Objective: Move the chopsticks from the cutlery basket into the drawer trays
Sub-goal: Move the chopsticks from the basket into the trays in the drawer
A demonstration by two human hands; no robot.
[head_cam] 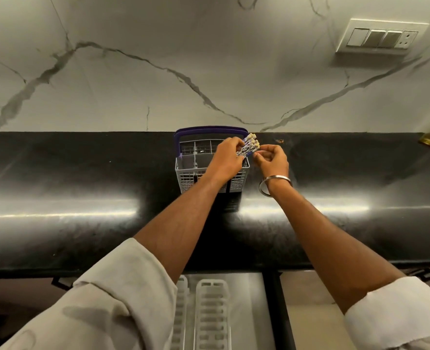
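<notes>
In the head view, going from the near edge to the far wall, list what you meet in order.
Drawer trays → black countertop → cutlery basket, with the left hand gripping the chopsticks above it → marble wall.

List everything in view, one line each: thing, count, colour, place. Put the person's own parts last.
chopsticks: one bundle, white and purple pattern, held above the basket
basket: one, grey with purple handle, on the counter by the wall
counter: one, glossy black, across the middle
wall: one, white marble with grey veins, behind the counter
switch panel: one, white, upper right of the wall
trays: two seen, white, in the open drawer below the counter
bangle: one, silver, on the right wrist
left hand: grips the chopsticks
right hand: fingers curled, pinching at the bundle's end
</notes>
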